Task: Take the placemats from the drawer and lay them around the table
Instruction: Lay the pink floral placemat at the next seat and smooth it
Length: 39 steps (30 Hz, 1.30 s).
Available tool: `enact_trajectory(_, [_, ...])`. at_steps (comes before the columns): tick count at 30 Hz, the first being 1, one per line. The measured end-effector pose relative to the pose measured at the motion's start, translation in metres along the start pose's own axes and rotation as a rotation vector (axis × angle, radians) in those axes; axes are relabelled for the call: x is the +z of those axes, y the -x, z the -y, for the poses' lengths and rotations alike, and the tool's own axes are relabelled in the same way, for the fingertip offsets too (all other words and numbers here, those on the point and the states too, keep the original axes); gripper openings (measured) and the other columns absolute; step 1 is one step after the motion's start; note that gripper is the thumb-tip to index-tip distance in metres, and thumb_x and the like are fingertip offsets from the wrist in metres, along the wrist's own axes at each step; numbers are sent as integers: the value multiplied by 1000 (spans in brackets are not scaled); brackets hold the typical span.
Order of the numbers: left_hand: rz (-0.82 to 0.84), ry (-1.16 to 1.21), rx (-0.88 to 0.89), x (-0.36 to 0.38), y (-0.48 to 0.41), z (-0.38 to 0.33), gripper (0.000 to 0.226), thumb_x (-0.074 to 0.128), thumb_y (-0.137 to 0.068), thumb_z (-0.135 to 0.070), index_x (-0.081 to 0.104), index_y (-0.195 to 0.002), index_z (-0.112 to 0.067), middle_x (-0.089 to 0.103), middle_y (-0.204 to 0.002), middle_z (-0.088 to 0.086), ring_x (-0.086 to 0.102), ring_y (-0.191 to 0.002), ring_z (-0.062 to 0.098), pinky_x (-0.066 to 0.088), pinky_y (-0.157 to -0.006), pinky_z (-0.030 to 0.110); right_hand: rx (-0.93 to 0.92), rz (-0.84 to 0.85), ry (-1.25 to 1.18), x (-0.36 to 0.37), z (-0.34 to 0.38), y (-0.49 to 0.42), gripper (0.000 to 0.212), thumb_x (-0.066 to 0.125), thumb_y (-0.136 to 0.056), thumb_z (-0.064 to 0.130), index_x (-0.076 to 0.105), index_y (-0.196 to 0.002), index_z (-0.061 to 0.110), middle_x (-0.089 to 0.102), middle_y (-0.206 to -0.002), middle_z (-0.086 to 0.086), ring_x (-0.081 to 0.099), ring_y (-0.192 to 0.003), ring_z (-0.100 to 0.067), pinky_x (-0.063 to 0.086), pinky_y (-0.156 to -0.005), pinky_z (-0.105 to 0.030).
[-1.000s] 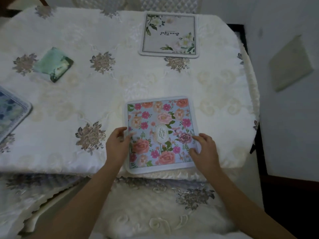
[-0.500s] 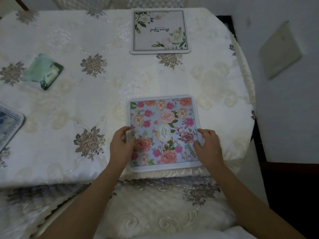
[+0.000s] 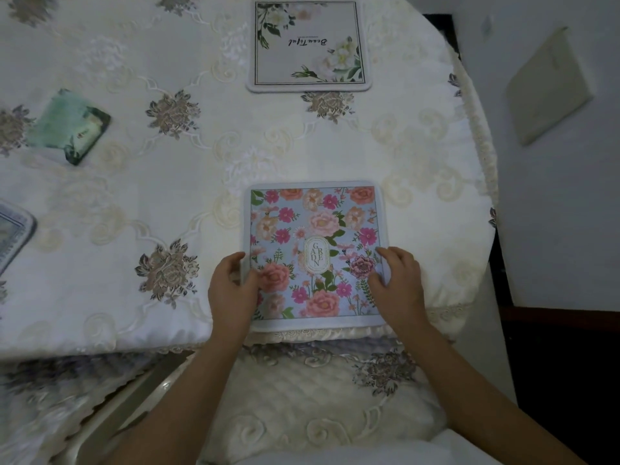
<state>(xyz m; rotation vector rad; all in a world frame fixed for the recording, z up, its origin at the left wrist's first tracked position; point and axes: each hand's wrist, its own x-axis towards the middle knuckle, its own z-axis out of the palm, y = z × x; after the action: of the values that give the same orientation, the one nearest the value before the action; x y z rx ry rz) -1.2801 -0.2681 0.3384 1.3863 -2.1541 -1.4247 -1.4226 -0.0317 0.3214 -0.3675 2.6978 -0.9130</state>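
Note:
A blue placemat with pink and peach flowers (image 3: pixel 315 229) lies flat at the near edge of the table (image 3: pixel 141 203), which has a cream embroidered cloth. My left hand (image 3: pixel 231 290) grips its left edge, thumb on top. My right hand (image 3: pixel 397 285) rests on its right edge with fingers pressing on the mat. A white floral placemat (image 3: pixel 308 45) lies at the far edge, opposite. Part of a blue-grey placemat (image 3: pixel 13 233) shows at the left edge of the view.
A small green packet (image 3: pixel 68 125) lies on the cloth at the left. A cushioned chair seat (image 3: pixel 318 404) stands under the near table edge. A white wall (image 3: pixel 553 196) runs close along the right side.
The flowered placemat has been turned straight and shifted slightly, now square with the table's near edge. Both hands stay on its sides. My view has moved in closer.

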Motion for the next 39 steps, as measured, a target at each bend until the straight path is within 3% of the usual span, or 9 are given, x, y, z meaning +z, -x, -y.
enact_trajectory(4, [9,55,-4,2,1,-12,35,63,-91,-18,57,-108,-48,59,-109,-24,55,-97,-12,45,-78,18,31,-20,3,5,8,-7,45,62,-89,15,57,-133,16,49,-131,-8,43,-122,-21,37,-95,-27])
enact_trajectory(7, [30,64,-24,0,-11,-16,35,63,-93,-18,58,-126,-28,59,-118,-13,57,-111,8,49,-93,32,36,-13,4,4,10,-14,44,62,-89,15,57,-133,17,48,-131,-8,43,-122,-22,38,-93,-27])
enact_trajectory(10, [32,38,-25,-1,-14,-13,36,64,-92,-18,58,-126,-28,61,-121,-9,57,-116,15,50,-100,42,34,-1,10,3,10,-16,44,63,-89,15,58,-132,17,48,-130,-8,43,-122,-22,41,-93,-28])
enact_trajectory(15, [-2,4,26,4,-2,-11,51,67,-90,-22,52,-101,-69,56,-106,-40,51,-104,-19,46,-91,22,-18,8,44,1,7,-14,43,63,-88,13,59,-130,12,50,-131,-11,44,-122,-26,46,-97,-39])
enact_trajectory(17, [-19,-39,72,6,-2,-10,57,66,-89,-21,49,-101,-74,53,-106,-47,49,-105,-20,42,-87,18,-29,18,52,0,6,-18,44,63,-88,14,58,-132,12,49,-132,-11,43,-123,-25,46,-98,-40])
enact_trajectory(20, [-6,-104,124,8,-11,-9,32,59,-88,-30,60,-113,-51,62,-112,-15,57,-109,16,50,-90,39,-50,43,71,-1,8,-27,46,61,-91,18,54,-136,13,46,-139,-10,40,-128,-24,43,-104,-41])
enact_trajectory(24, [40,-367,234,14,-38,-12,39,60,-94,-26,59,-132,-15,53,-139,10,46,-129,28,39,-108,46,-176,92,148,1,23,-49,50,61,-91,21,51,-139,15,45,-146,-7,37,-133,-24,35,-111,-43])
enact_trajectory(32, [223,-702,579,43,-93,-45,47,49,-98,-36,51,-140,-15,41,-154,9,35,-141,29,29,-116,45,-418,240,337,30,73,-106,54,48,-97,31,39,-148,18,38,-154,-3,29,-143,-24,27,-117,-47])
enact_trajectory(39, [279,-799,663,61,-108,-48,55,43,-102,-38,39,-152,-15,34,-159,12,26,-148,29,17,-121,44,-492,263,407,46,78,-125,54,46,-99,35,37,-150,21,33,-158,-2,26,-145,-25,18,-120,-44])
